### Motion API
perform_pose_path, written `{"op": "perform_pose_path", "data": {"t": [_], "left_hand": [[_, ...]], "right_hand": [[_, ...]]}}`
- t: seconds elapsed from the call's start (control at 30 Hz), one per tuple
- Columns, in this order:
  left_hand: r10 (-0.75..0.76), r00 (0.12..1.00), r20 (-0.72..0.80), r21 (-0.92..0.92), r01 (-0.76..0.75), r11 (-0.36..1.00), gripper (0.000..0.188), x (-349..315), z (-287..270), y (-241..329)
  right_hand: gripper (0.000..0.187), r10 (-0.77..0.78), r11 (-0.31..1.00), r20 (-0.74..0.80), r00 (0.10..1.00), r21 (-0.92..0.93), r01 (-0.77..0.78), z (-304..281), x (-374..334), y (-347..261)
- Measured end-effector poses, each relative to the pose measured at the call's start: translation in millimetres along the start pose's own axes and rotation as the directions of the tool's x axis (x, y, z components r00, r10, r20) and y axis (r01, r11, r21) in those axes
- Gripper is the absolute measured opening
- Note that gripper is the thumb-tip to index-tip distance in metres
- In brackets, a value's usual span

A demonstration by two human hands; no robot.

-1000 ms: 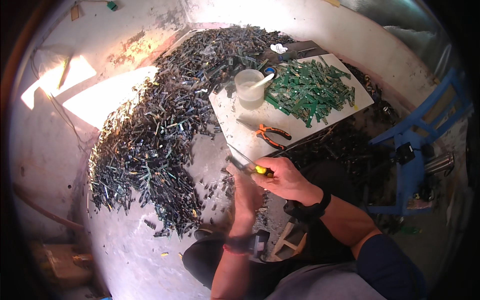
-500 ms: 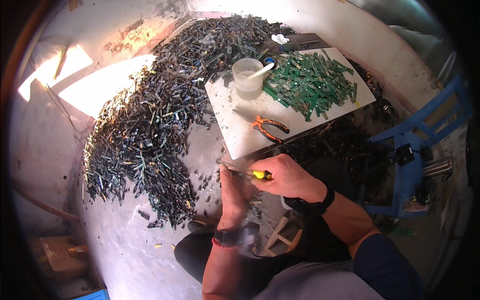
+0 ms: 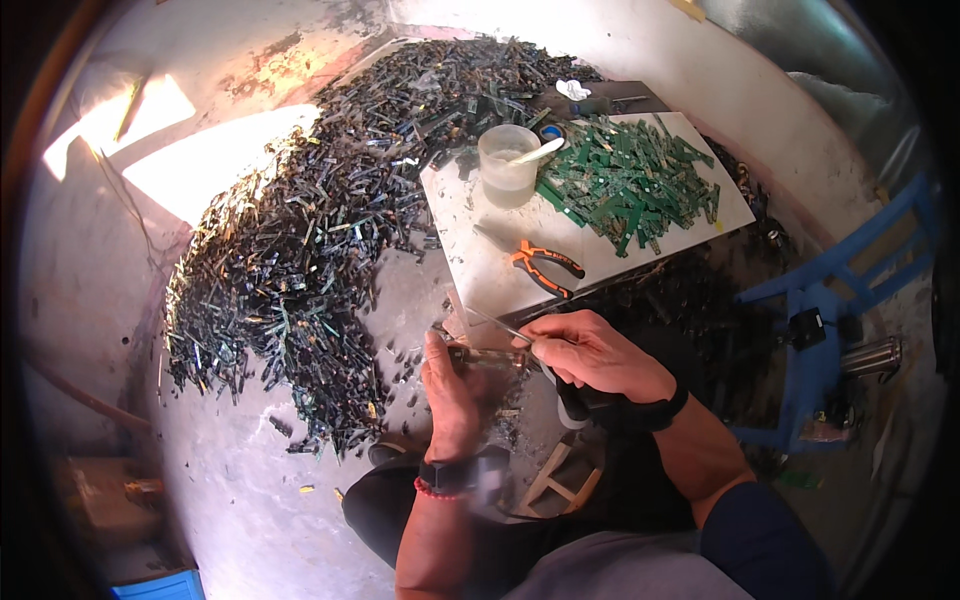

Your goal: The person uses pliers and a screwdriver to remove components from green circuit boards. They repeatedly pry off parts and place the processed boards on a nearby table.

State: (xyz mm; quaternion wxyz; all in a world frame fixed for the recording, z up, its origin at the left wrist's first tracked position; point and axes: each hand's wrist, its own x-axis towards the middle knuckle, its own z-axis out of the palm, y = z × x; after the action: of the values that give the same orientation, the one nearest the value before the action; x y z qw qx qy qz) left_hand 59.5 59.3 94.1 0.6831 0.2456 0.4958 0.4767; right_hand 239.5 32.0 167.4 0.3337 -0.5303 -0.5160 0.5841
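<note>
My left hand (image 3: 452,398) is closed round a small dark strip-like piece (image 3: 462,354), partly hidden by the fingers and blurred. To its right, my right hand (image 3: 590,352) grips a screwdriver, whose thin metal shaft (image 3: 498,325) points up and to the left above the piece. The screwdriver's handle is hidden in my fist. Just beyond both hands lies a white board (image 3: 480,268). On it rest pliers (image 3: 545,268) with orange and black handles, a translucent plastic cup (image 3: 508,180) with a pale stick across its top, and a heap of green circuit-board strips (image 3: 630,190).
A large pile of dark strips (image 3: 290,250) spreads over the floor to the left and back. At the right stands a blue plastic chair (image 3: 815,370) beside a metal cylinder (image 3: 872,358). A small wooden frame (image 3: 560,480) lies below my hands. A cardboard box (image 3: 115,495) sits lower left.
The screwdriver has swung up off the piece, its tip now farther from my left hand. My right hand has moved slightly right and hides the yellow handle. The view has shifted a little.
</note>
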Motion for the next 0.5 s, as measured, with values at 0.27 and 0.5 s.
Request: {"op": "perform_pose_path", "data": {"t": [0.27, 0.5], "left_hand": [[0.021, 1.000, 0.014, 0.067, -0.022, 0.998, 0.054, 3, -1, -5], [-0.103, 0.992, 0.066, -0.156, 0.113, 0.981, 0.052, 1, 3, -1]], "right_hand": [[0.032, -0.311, 0.934, -0.005, 0.950, -0.188, 0.304, 16, 2, 19], [0.031, -0.316, 0.922, -0.032, 0.948, -0.248, 0.298, 11, -1, 13]]}}
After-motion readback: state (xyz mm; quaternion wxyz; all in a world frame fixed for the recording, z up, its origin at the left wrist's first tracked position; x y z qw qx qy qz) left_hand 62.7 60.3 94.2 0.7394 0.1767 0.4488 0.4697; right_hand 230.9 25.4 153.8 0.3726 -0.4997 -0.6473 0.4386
